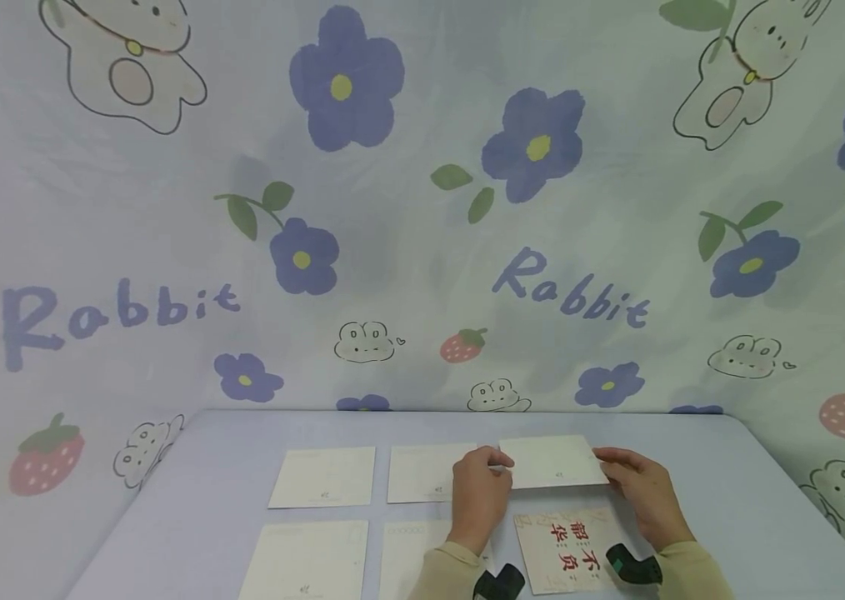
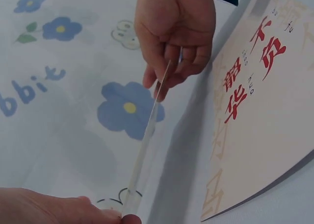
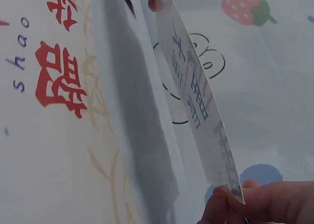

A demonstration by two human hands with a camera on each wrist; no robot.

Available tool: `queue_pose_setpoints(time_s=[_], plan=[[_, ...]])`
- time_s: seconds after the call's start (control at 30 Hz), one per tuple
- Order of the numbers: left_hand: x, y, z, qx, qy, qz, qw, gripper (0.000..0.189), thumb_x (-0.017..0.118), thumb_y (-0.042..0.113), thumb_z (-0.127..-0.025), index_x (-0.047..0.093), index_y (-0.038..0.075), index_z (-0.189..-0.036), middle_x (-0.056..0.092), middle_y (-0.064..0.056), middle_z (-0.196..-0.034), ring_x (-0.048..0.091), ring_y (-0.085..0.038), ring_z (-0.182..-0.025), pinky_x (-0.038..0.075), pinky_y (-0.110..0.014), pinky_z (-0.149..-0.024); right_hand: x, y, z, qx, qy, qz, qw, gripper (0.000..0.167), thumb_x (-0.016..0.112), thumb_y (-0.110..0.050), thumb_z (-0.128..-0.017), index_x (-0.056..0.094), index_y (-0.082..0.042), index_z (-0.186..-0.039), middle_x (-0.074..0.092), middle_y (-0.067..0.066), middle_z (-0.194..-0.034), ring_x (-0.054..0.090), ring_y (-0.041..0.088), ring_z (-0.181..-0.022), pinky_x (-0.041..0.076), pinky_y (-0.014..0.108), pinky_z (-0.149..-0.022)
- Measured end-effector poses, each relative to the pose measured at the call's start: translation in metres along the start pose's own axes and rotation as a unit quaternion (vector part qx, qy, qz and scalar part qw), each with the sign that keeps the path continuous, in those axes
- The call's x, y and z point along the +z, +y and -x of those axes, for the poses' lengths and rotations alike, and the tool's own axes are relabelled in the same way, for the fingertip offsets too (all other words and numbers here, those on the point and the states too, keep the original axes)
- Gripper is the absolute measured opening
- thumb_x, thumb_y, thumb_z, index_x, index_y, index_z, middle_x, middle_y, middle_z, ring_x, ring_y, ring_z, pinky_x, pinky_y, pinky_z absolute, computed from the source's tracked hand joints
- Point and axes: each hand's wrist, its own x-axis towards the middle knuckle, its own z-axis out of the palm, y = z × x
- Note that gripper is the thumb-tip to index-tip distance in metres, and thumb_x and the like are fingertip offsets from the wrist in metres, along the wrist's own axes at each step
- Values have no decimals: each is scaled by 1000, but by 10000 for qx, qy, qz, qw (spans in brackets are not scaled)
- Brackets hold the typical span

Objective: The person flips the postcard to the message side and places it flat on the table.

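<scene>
A cream card [image 1: 552,461] is held between both hands, raised off the table at the back right. My left hand [image 1: 481,497] pinches its left edge, and the right hand [image 1: 643,492] pinches the right edge. From the left wrist the card [image 2: 144,145] appears nearly edge-on, between thumb and fingers at both ends. Its other side [image 3: 191,94], visible in the right wrist view, bears dark blue-green characters. Just in front of it lies a postcard with red characters [image 1: 565,550], flat on the table and touched by neither hand.
Two pale cards, one at far left [image 1: 323,477] and one near left [image 1: 307,558], lie flat. Beside them are a back middle card [image 1: 415,475] and a front middle card [image 1: 402,558], both partly hidden by my left arm. A patterned cloth [image 1: 422,208] hangs behind the table.
</scene>
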Motion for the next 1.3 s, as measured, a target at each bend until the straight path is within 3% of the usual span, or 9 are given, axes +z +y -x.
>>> queue_pose_setpoints(time_s=[0.37,0.57,0.83,1.0,1.3], plan=[[0,-3,-2,86,143,-197,9997,19,73,-5,-79,72,13,-81,68,3,-79,59,-4,-70,50,-24,-58,1,2,-1,-99,12,300,9995,39,62,-11,-96,59,5,-131,63,20,-130,59,10,-95,50,20,-73],[0,-4,-2,49,157,-272,9995,20,72,-7,-78,72,13,-81,67,4,-76,59,-5,-69,49,-25,-58,6,7,-3,-170,129,665,9976,35,60,-9,-96,62,4,-129,63,23,-129,63,24,-105,51,23,-75],[1,-6,-2,108,251,-436,9987,23,72,-9,-76,72,13,-81,67,2,-75,58,-6,-69,49,-26,-59,9,10,-4,-314,155,985,9945,31,61,-8,-97,64,4,-126,63,25,-129,61,37,-115,55,42,-90],[3,-9,-1,107,283,-550,9980,24,72,-10,-76,72,13,-82,64,5,-73,53,-6,-66,46,-25,-57,9,11,-5,-364,133,1112,9930,31,61,-7,-97,64,4,-125,63,26,-127,61,40,-116,53,49,-93],[5,-11,-1,150,304,-678,9971,25,72,-11,-76,72,14,-82,63,6,-71,50,-6,-63,44,-26,-57,9,11,-3,-442,55,1217,9916,29,61,-6,-96,65,4,-124,64,25,-126,59,41,-118,52,48,-94]])
